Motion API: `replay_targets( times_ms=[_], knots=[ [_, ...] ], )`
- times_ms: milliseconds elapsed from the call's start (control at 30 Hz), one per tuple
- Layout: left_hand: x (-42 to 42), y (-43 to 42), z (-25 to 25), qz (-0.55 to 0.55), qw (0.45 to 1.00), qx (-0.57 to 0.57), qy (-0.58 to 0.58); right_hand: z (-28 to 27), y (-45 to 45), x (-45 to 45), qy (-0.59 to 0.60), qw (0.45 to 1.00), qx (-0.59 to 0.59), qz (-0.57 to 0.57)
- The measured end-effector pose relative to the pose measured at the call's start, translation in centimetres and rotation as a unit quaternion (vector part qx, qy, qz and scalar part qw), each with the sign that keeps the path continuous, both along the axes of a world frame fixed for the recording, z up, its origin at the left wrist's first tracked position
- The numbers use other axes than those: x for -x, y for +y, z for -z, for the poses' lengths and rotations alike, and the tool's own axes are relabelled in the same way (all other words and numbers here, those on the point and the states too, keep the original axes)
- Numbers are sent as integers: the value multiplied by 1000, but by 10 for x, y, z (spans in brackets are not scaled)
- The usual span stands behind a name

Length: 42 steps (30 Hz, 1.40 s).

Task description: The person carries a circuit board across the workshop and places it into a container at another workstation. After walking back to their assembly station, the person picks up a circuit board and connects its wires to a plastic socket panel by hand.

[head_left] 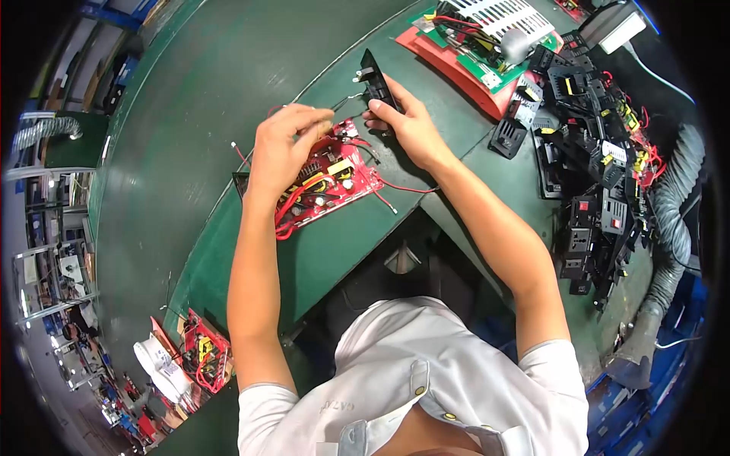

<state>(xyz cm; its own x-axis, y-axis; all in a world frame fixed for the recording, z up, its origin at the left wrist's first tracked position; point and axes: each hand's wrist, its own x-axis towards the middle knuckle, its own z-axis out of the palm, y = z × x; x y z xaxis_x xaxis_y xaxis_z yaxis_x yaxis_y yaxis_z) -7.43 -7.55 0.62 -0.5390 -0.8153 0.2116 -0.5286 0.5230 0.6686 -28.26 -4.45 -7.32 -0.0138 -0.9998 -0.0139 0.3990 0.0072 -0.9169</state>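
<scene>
My right hand (pixel 411 129) grips a black plastic panel (pixel 372 80) with small fittings on its inner face, holding it tilted up off the bench. My left hand (pixel 285 148) is over a red circuit board (pixel 327 182), thumb and fingers pinched together near its far edge. A thin wire (pixel 348 100) runs between the panel and my left fingertips; whether they hold it is unclear. The board carries yellow-wrapped parts, capacitors and thick red wires (pixel 287 213), and lies on the green bench. A loose red wire (pixel 407 188) extends from its right side.
Black plastic panels with sockets and switches (pixel 585 167) are heaped at right, beside a grey flexible duct (pixel 673 197). A red tray (pixel 456 68) with green boards stands at the back. Another red board (pixel 205 353) and a white roll (pixel 161 368) are at lower left.
</scene>
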Motion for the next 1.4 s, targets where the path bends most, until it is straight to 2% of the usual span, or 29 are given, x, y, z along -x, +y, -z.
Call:
replay_targets(
  times_ms=[33, 100, 167, 267, 400, 500, 600, 700, 800, 900, 1000, 1100, 1233, 1400],
  knots=[
    [7, -1, -4, -20, 1000, 8, 20, -1, 1, 1, 1, 1000, 1, -1],
    [15, -15, -1, -75, 989, -83, 101, -4, 3, -2, -7, 1000, -1, 13],
    [23, -32, 0, -128, 955, -200, 180, -5, 4, -4, 15, 1000, 15, 19],
    [27, -53, 12, -154, 941, -241, 181, -3, 5, -4, 49, 998, 38, 16],
    [32, -64, 17, -137, 948, -247, 148, -3, 5, 0, 44, 998, 37, 1],
    [37, -66, 7, -71, 984, -163, -12, -8, 5, 0, 2, 1000, 24, -13],
    [41, -66, 8, -33, 990, -138, -28, -13, 6, 1, -27, 999, 8, -24],
    [38, -70, 11, -14, 976, -216, 6, -11, 6, 4, -28, 999, 10, -30],
    [36, -71, 17, 24, 983, -180, -1, -10, 5, 5, -24, 999, 14, -35],
    [36, -70, 17, 13, 984, -177, 3, -10, 4, 6, -29, 999, 13, -36],
    [33, -72, 18, -2, 973, -227, 46, -8, 4, 5, -38, 999, 10, -35],
    [30, -74, 7, -19, 954, -295, 55, -6, 3, 6, -46, 998, 12, -35],
    [17, -77, -10, 8, 895, -421, 146, -7, 3, 7, -41, 998, 4, -43],
    [5, -73, -14, 33, 875, -451, 173, -8, 2, 8, -49, 997, 5, -50]
  ],
)
